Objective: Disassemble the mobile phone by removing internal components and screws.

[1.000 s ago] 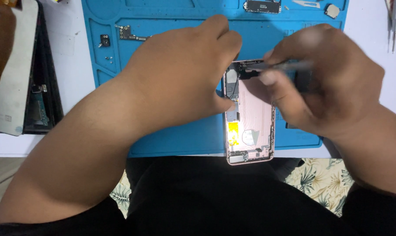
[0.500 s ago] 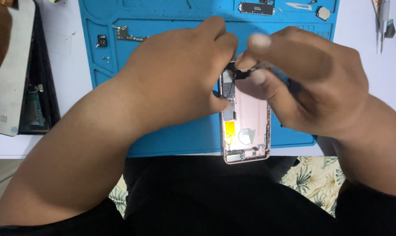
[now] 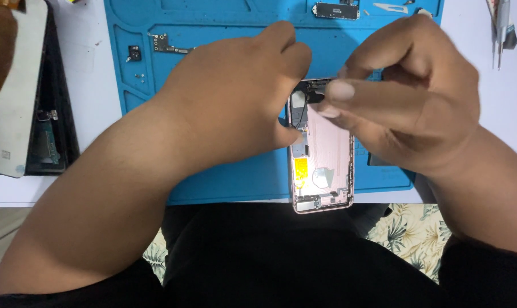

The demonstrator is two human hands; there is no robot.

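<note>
A blue work mat (image 3: 213,23) covers the middle of the white table (image 3: 93,85), and small loose parts lie scattered in its moulded trays: a little black square part (image 3: 134,52), a thin metal bracket (image 3: 166,44), a dark oblong component (image 3: 335,9) at the top edge. To the left, off the mat, a detached screen panel (image 3: 13,85) lies over a dark frame (image 3: 56,114). Metal tweezers (image 3: 501,25) rest at the far right.

The opened phone shell (image 3: 324,171), pink-rimmed with its insides exposed, lies on the mat's near edge. Its long axis runs away from the person, the lower end overhanging the mat and table edge towards the lap. A yellow sticker (image 3: 301,168) shows inside the lower half.

The left hand (image 3: 235,97) is curled over the mat with its fingertips pressed against the shell's left side, steadying it; it hides the mat beneath it. The right hand (image 3: 407,108) hovers over the upper end, thumb and fingers pinched nearly together over a small dark part (image 3: 315,94) there; whether they actually grip it cannot be told. Both hands crowd the shell's top half, leaving only its lower half uncovered. Bare mat lies to the left of the left forearm and above both hands.
</note>
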